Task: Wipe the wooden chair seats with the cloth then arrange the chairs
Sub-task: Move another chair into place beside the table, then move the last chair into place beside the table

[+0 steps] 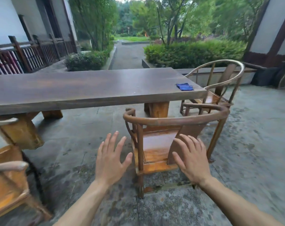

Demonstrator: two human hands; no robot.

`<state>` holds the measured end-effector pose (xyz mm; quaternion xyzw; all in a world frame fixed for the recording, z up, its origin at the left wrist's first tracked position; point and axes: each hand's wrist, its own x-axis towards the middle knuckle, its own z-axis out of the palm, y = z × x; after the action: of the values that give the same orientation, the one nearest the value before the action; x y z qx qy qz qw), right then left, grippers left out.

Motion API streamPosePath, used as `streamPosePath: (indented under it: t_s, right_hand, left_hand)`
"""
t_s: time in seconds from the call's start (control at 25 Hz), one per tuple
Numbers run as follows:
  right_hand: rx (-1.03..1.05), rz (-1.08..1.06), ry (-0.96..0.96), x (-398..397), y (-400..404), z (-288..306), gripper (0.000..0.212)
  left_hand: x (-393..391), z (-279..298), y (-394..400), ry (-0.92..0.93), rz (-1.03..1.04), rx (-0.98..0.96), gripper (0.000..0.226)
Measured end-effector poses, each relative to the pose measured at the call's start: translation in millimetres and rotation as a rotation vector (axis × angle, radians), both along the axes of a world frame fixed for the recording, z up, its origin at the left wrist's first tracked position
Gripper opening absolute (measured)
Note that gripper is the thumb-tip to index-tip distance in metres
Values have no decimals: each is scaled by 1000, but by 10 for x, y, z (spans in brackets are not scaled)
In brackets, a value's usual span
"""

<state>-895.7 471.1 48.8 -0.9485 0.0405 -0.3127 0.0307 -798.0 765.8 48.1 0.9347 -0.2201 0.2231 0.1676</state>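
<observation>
Partly cropped chair [9,181] at left.

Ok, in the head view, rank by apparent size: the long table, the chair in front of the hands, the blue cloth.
1. long table, spanning most of the frame.
2. chair in front of the hands; nearness to the camera enlarges it.
3. blue cloth, a small patch on the table's right end.

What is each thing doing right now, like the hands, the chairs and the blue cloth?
Left hand: open, fingers spread, holding nothing.
Right hand: open, fingers spread, holding nothing.
Nearest round-backed wooden chair: upright, pulled back from the table, seat shiny.
Far round-backed wooden chair: upright at the table's end.
Small blue cloth: lying crumpled on the table corner.
Long dark wooden table: standing, only the cloth on it.
</observation>
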Motion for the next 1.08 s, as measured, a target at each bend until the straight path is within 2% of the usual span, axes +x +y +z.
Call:
streamPosePath:
  t_s: [0.2, 0.4, 0.88, 1.08]
  right_hand:
    - [22, -11, -30, -274, 570, 1149, 51]
    - [2, -7, -54, -355, 1002, 1774, 50]
    - [38, 119, -96, -59, 1433, 2087, 48]
    - [54, 322, -103, 320, 2280, 2092, 50]
  left_hand:
    - [-307, 1135, 700, -4, 2, 4, 65]
    - [-352, 1788, 1187, -32, -9, -35, 65]
    - [-444, 1999, 1839, -115, 109, -14, 65]
    - [-673, 2064, 2670, -140, 309, -20, 66]
